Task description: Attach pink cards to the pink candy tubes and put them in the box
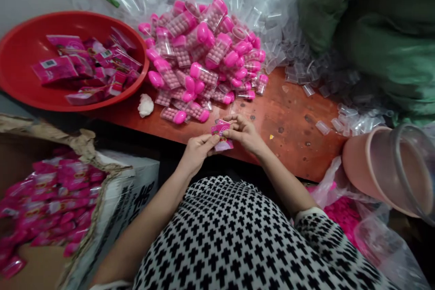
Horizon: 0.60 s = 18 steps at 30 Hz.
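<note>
Both of my hands meet at the near edge of the red-brown table [288, 118]. My left hand [197, 149] and my right hand [243, 133] pinch one small pink packet [221, 135] between their fingertips. Just beyond them lies a heap of pink-capped clear candy tubes [204, 54], filled with pink beads. A small white wad [146, 105] rests on the table left of the heap.
A red basin [20, 81] at the left holds several pink packets. A cardboard box [112, 190] at lower left is full of more. Clear empty tubes [343, 118] and plastic bags are strewn at back and right, near a green sack [380, 31] and a pink jar [384, 167].
</note>
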Motion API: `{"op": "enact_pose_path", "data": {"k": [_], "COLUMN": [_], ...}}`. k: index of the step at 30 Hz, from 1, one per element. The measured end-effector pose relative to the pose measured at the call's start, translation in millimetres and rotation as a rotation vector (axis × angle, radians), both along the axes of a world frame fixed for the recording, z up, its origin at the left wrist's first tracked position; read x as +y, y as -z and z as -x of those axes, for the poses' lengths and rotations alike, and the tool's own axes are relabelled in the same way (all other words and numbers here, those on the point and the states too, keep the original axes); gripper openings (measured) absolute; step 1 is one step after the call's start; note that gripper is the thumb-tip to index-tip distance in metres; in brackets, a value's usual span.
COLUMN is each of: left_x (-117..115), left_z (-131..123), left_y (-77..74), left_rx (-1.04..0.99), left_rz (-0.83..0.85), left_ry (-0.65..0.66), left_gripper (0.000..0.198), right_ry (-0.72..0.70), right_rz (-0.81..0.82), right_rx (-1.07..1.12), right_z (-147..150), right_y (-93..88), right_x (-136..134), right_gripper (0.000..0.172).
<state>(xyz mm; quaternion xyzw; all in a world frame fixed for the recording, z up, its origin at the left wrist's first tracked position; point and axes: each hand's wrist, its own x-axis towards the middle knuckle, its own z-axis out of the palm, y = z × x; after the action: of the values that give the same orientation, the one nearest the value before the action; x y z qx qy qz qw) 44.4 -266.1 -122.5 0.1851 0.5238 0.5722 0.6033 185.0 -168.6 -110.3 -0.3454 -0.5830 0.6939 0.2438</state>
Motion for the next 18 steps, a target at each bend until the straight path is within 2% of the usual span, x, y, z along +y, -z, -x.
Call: {"op": "enact_pose_path", "data": {"k": [2, 4, 8, 10, 12, 15, 17, 18], "left_x": [1, 1, 0, -2, -4, -6, -7, -8], "left_z": [-1, -3, -8, -8, -5, 0, 4, 5], "left_y": [-2.5, -3.2, -3.0, -3.2, -3.2, -2.3, -1.1, -0.4], "left_rx": [-0.097, -0.116, -0.133, -0.162, -0.195, -0.238, -0.270, -0.288], "left_rz": [0.052, 0.095, 0.157, 0.167, 0.170, 0.173, 0.184, 0.188], "left_ry": [0.007, -0.037, -0.122, -0.151, -0.178, -0.240, -0.281, -0.301], "left_gripper": [0.045, 0.040, 0.035, 0.035, 0.035, 0.036, 0.037, 0.036], "right_ry": [-0.108, -0.134, 0.076, 0.043, -0.069, -0.214, -0.252, -0.220], "right_rz": [-0.098, -0.301, -0.893, -1.071, -1.166, -1.223, -1.197, -1.167], "right_rx": [-0.092, -0.243, -0.736, -0.915, -0.976, -0.874, -0.750, -0.703], "right_z": [-4, -7, -8, -11, -20, -45, -65, -73], "right_y": [-4.6, -9.9, -13.7, -7.8, 2.1, 16.5, 21.3, 21.8], "right_x": [8, 22, 68, 89, 101, 103, 98, 94], "right_gripper": [0.043, 0.035, 0.025, 0.032, 0.038, 0.040, 0.037, 0.036]}}
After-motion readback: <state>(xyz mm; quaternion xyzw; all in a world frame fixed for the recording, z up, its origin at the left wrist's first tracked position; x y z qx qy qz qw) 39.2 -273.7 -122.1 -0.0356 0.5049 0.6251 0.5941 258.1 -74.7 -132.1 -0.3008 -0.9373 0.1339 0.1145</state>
